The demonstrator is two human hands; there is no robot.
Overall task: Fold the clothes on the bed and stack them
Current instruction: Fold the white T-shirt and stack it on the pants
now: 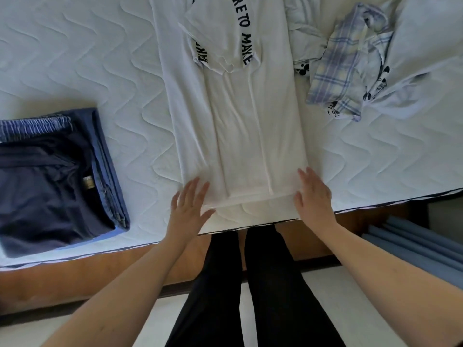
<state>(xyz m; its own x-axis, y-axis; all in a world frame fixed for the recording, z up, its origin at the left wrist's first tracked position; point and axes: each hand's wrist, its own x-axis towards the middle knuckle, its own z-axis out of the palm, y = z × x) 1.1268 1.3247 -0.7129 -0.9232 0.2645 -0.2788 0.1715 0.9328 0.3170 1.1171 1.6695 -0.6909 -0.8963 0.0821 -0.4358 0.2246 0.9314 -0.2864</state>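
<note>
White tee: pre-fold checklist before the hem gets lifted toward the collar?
1. Sides of the white T-shirt folded in to a long strip: ok.
2. Left hand at the hem's left corner, open, flat: ok.
3. Right hand at the right corner, open, flat: ok.
4. Hem gripped: not ok, no pinch yet.
5. Sleeve tucked flat near the lettering: not ok, bunched.
6. Dark folded stack ready on the mattress: ok.

Left hand (189, 209), right hand (314, 196): flat, palms down, fingers spread.
</note>
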